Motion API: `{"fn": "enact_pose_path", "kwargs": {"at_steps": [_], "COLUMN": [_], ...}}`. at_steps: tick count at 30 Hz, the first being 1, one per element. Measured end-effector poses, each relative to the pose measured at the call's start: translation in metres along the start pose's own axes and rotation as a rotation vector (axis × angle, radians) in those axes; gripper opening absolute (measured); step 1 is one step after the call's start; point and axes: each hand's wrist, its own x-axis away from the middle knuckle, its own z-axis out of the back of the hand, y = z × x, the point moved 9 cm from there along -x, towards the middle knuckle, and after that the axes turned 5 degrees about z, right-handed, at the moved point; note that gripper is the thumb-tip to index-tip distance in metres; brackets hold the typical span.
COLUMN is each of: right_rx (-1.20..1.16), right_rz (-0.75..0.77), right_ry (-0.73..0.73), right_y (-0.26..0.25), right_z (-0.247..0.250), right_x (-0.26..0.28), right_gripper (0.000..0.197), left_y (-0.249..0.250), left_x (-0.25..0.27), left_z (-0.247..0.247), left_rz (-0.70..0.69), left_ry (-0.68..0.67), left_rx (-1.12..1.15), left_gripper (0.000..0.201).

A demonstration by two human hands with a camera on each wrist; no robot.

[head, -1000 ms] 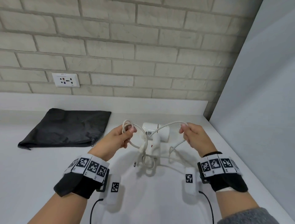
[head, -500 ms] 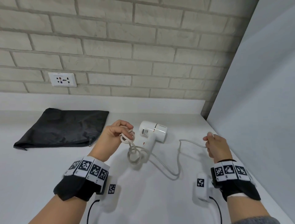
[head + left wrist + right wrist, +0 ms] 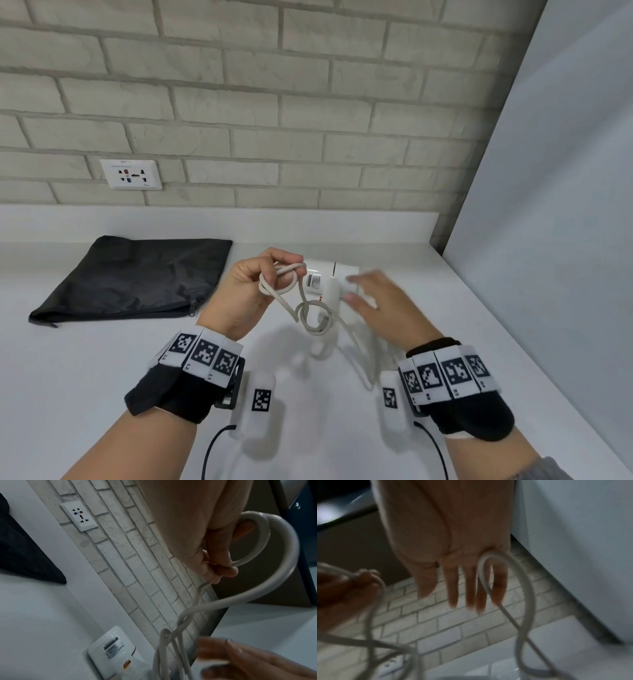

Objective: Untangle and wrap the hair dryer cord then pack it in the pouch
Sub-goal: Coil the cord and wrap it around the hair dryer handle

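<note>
The white hair dryer point(image 3: 325, 279) lies on the white counter point(image 3: 102, 377), near the back wall. Its grey-white cord point(image 3: 310, 317) hangs in a loose knot in front of it. My left hand point(image 3: 274, 274) is raised left of the dryer and grips small loops of cord point(image 3: 292, 545) between thumb and curled fingers point(image 3: 223, 572). My right hand point(image 3: 373, 301) is blurred, just right of the dryer's handle. Its fingers point(image 3: 462, 588) are straight, and a bend of cord point(image 3: 529, 595) hangs over the little finger. The black zip pouch point(image 3: 137, 277) lies flat at the left.
A brick wall with a socket point(image 3: 132, 174) runs behind the counter. A plain grey panel point(image 3: 548, 240) closes off the right side, near my right hand. The counter's raised back ledge point(image 3: 205, 222) sits behind the pouch and dryer.
My right hand has swung from the far right in towards the dryer, and its fingers have straightened. The cord it had stretched out is now slack. My left hand still holds its loops.
</note>
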Motion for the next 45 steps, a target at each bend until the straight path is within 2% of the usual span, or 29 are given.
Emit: {"fn": "enact_pose_path", "kwargs": {"at_steps": [2, 4, 5, 7, 9, 10, 11, 13, 16, 19, 23, 25, 29, 32, 35, 37, 39, 42, 44, 45], "right_rx": [-0.059, 0.049, 0.128, 0.208, 0.131, 0.050, -0.036, -0.101, 0.132, 0.255, 0.084, -0.010, -0.157, -0.289, -0.391, -0.406, -0.383, -0.374, -0.374, -0.386], "right_rz": [-0.046, -0.070, -0.064, -0.011, 0.106, 0.180, 0.225, 0.233, 0.154, 0.071, 0.110, 0.107, 0.020, -0.093, -0.180, -0.207, -0.210, -0.216, -0.201, -0.195], "right_ry": [-0.296, -0.378, -0.360, -0.207, 0.034, 0.103, 0.110, 0.005, -0.088, -0.076, -0.006, 0.071, 0.275, 0.305, 0.337, 0.383, 0.453, 0.500, 0.488, 0.478], "right_y": [-0.001, 0.003, 0.004, -0.002, -0.023, -0.035, -0.045, -0.061, -0.058, -0.046, -0.040, -0.032, 0.002, 0.027, 0.040, 0.047, 0.055, 0.059, 0.057, 0.055], "right_z": [-0.034, -0.046, -0.047, -0.043, -0.029, -0.026, -0.028, -0.044, -0.070, -0.075, -0.062, -0.041, 0.015, 0.038, 0.051, 0.058, 0.068, 0.078, 0.079, 0.078], "right_x": [0.005, 0.009, 0.008, 0.004, 0.001, 0.000, -0.001, 0.001, 0.004, 0.004, 0.004, 0.003, -0.003, -0.006, -0.009, -0.011, -0.010, -0.007, -0.008, -0.010], "right_gripper": [0.050, 0.045, 0.041, 0.039, 0.039, 0.039, 0.038, 0.035, 0.040, 0.034, 0.020, 0.020, 0.013, 0.021, 0.025, 0.027, 0.026, 0.025, 0.025, 0.026], "left_y": [0.004, 0.008, 0.009, 0.011, 0.009, 0.007, 0.006, 0.005, 0.007, 0.012, 0.019, 0.025, 0.043, 0.047, 0.054, 0.051, 0.042, 0.030, 0.015, 0.003], "left_x": [-0.001, -0.002, 0.000, 0.001, 0.001, 0.001, 0.001, 0.000, -0.001, 0.001, 0.000, -0.003, -0.006, -0.004, 0.000, 0.003, 0.005, 0.011, 0.011, 0.012], "left_z": [0.002, 0.005, 0.005, 0.000, -0.011, -0.016, -0.022, -0.030, -0.036, -0.037, -0.012, 0.009, 0.049, 0.061, 0.053, 0.051, 0.067, 0.087, 0.086, 0.085], "left_rz": [-0.003, 0.001, 0.013, 0.056, 0.118, 0.149, 0.173, 0.196, 0.207, 0.244, 0.292, 0.279, 0.191, 0.137, -0.001, -0.041, -0.007, 0.077, 0.182, 0.282], "left_ry": [0.024, 0.067, 0.088, 0.106, 0.107, 0.103, 0.092, 0.076, 0.068, 0.069, 0.212, 0.302, 0.429, 0.462, 0.451, 0.404, 0.397, 0.398, 0.283, 0.185], "left_rx": [0.040, 0.084, 0.092, 0.095, 0.082, 0.063, 0.048, 0.044, 0.037, -0.026, -0.129, -0.226, -0.488, -0.659, -1.108, -1.382, -1.543, -1.607, -1.599, -1.569], "left_gripper": [0.031, 0.028, 0.024, 0.017, 0.021, 0.025, 0.027, 0.029, 0.029, 0.028, 0.043, 0.052, 0.034, 0.024, 0.013, 0.025, 0.031, 0.036, 0.035, 0.029]}}
